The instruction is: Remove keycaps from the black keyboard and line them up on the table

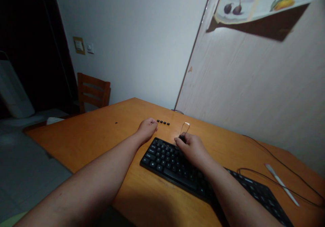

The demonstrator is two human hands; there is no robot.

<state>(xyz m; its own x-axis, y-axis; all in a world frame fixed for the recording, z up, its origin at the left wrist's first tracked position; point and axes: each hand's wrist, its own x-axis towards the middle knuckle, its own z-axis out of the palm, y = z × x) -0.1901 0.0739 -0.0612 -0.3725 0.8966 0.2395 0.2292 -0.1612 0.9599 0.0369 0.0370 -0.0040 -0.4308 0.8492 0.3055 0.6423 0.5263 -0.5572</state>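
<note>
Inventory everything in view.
Wooden table: one, orange, centre
Wide plastic keyboard: one, black, table's near side
Small square keycaps: four, black, row beyond keyboard
Wire-loop tool: one, black handle, in right hand
Slim stick: one, white, table's right
Thin cables: count unclear, black, table's right
Tiny speck: one, dark, table's left
Slatted wooden chair: one, brown, beyond table
Square wall plates: two, white, upper left
Fruit-painted sheet: one, whitish, upper right
Tall object: one, whitish, far left
Left hand: one, bare, beside keycaps
Right hand: one, bare, gripping tool
</note>
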